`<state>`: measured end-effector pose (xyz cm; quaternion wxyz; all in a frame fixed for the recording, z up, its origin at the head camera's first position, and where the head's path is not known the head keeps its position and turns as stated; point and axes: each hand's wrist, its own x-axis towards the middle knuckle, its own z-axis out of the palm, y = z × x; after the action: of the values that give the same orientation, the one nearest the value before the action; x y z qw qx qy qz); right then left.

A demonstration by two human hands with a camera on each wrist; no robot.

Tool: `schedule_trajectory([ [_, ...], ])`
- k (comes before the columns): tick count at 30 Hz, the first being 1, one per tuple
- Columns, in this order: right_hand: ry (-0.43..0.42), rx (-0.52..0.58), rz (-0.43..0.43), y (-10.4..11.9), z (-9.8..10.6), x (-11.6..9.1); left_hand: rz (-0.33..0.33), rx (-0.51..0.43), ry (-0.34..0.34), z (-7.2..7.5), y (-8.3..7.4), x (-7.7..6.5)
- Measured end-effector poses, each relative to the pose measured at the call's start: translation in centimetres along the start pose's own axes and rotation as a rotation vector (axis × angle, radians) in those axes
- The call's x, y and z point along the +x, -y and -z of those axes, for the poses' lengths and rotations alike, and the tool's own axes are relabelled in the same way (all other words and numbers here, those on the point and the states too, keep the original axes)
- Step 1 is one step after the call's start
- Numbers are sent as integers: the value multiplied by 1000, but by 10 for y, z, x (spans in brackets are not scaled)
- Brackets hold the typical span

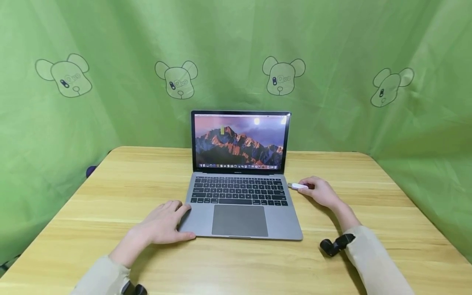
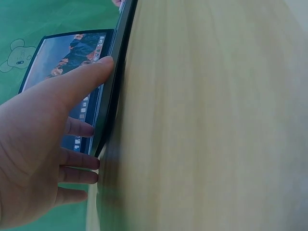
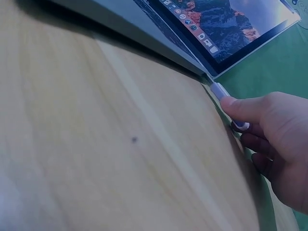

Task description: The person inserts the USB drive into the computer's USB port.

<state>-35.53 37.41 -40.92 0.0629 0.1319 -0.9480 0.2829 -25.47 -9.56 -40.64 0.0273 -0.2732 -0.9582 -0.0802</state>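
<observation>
An open grey laptop point(image 1: 239, 221) sits on the wooden table, its lit screen showing a mountain picture. At its front left corner, my left hand point(image 1: 162, 223) rests against it with fingers spread: the thumb point(image 2: 91, 77) touches the front edge and the index fingertip reaches the left side. On the other side, my right hand point(image 1: 320, 191) pinches a white and purple USB flash drive point(image 1: 298, 186) between thumb and fingers. The drive's metal plug point(image 3: 209, 78) points at the laptop's right side, its tip right at the edge. The port itself is hidden.
The wooden table point(image 1: 343, 262) extends around the laptop on all sides. Behind it hangs a green curtain point(image 1: 232, 32) printed with mouse heads. A black wrist camera point(image 1: 333, 246) on the right sleeve hangs low over the tabletop.
</observation>
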Motion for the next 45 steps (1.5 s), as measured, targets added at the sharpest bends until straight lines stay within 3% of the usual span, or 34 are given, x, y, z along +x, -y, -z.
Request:
schedule_trajectory([
  [13, 14, 33, 51, -5, 0, -2, 4, -7, 6, -1, 0, 0],
  [27, 40, 101, 38, -11, -2, 0, 6, -8, -4, -2, 0, 0],
  [45, 52, 97, 29, -11, -2, 2, 15, -7, 19, -3, 1, 1],
])
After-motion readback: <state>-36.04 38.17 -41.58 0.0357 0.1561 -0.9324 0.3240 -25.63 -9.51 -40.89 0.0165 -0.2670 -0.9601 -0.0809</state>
